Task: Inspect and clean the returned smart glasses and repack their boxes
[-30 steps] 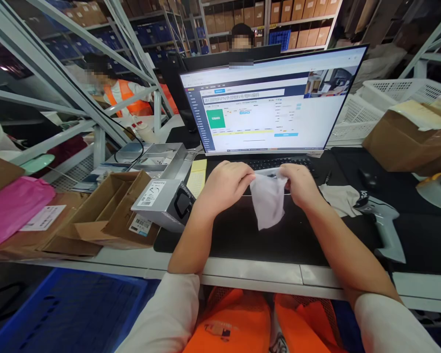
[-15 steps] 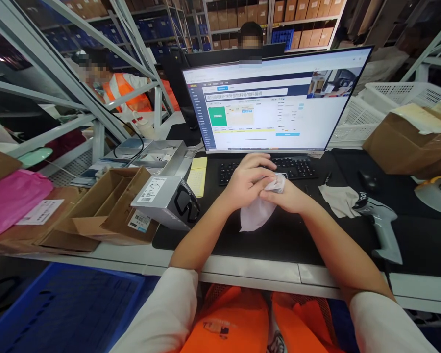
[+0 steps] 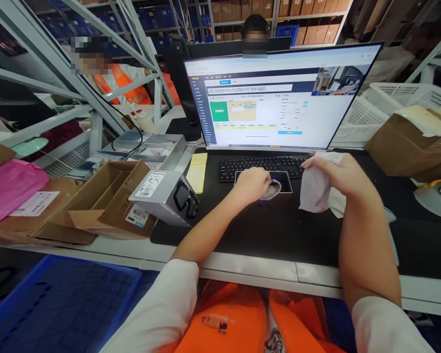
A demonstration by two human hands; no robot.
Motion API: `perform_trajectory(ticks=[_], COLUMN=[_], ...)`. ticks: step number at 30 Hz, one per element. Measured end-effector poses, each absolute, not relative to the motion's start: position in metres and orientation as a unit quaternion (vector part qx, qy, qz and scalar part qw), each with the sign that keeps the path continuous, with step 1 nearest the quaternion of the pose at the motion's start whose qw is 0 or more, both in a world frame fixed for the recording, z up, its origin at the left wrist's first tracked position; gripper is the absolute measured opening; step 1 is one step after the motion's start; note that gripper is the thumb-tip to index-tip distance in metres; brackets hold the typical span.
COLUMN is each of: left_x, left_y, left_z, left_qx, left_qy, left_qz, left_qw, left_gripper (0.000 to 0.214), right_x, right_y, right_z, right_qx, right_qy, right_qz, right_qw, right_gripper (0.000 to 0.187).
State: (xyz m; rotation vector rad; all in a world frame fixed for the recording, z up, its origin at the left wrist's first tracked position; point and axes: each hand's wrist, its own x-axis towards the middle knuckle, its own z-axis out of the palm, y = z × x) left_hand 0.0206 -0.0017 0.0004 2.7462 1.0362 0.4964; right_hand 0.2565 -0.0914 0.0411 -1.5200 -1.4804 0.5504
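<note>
My left hand [image 3: 255, 184] is closed on a small, rounded grey thing with a pale rim [image 3: 272, 190], low over the black desk mat; its kind is unclear. Off to the right, my right hand [image 3: 340, 171] pinches the top of a limp white cloth [image 3: 314, 189], which hangs down over the mat. Under and behind my left hand lies a dark flat rectangle with a white edge [image 3: 282, 180], in front of the black keyboard [image 3: 242, 165]. A second pale cloth [image 3: 338, 202] is partly covered by my right hand.
A monitor [image 3: 260, 108] stands behind the keyboard. To the left are a grey printed box [image 3: 161, 198], a yellow notepad [image 3: 197, 171] and an open cardboard box [image 3: 113, 201]. A scanner [image 3: 391, 215], mostly hidden by my right arm, lies on the right. Two people are beyond the desk.
My hands have moved apart. My right hand has carried the white cloth to the right, and the grey rounded thing now shows at my left hand.
</note>
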Motion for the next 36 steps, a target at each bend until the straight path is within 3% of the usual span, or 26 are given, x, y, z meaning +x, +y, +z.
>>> perform_trajectory(ticks=[2,7,11,16,20,22,28,34,36], left_x=[0.016,-0.008,-0.028,-0.052,-0.062,-0.061,-0.047,-0.032,-0.029], left_y=[0.005,0.006,-0.015,-0.053,-0.073,-0.07,-0.03,-0.013,-0.013], left_z=[0.004,0.023,0.045,0.07,0.077,0.074,0.056,0.044,0.043], left_qx=[0.896,0.81,0.79,0.835,0.86,0.869,0.896,0.891,0.889], left_qy=[0.362,0.284,0.181,0.158,0.195,0.233,0.246,0.219,0.208], left_qz=[0.233,0.494,0.567,0.503,0.452,0.416,0.315,0.219,0.237], left_qw=[0.107,0.138,0.147,0.16,0.137,0.133,0.192,0.333,0.332], left_gripper=[0.019,0.017,0.024,0.031,0.021,0.029,0.034,0.038,0.032], right_x=[0.24,0.174,0.148,0.137,0.136,0.143,0.178,0.202,0.213], right_y=[-0.092,-0.098,-0.113,-0.138,-0.15,-0.15,-0.135,-0.138,-0.147], right_z=[0.042,0.047,0.05,0.057,0.062,0.063,0.062,0.067,0.071], right_qx=[-0.618,-0.501,-0.439,-0.37,-0.34,-0.334,-0.467,-0.509,-0.528], right_qy=[-0.645,-0.785,-0.841,-0.872,-0.877,-0.866,-0.725,-0.7,-0.671], right_qz=[0.215,0.109,-0.028,-0.068,-0.011,0.028,0.167,0.259,0.225], right_qw=[0.395,0.347,0.315,0.312,0.339,0.371,0.478,0.428,0.471], right_gripper=[0.037,0.036,0.035,0.02,0.015,0.014,0.024,0.027,0.026])
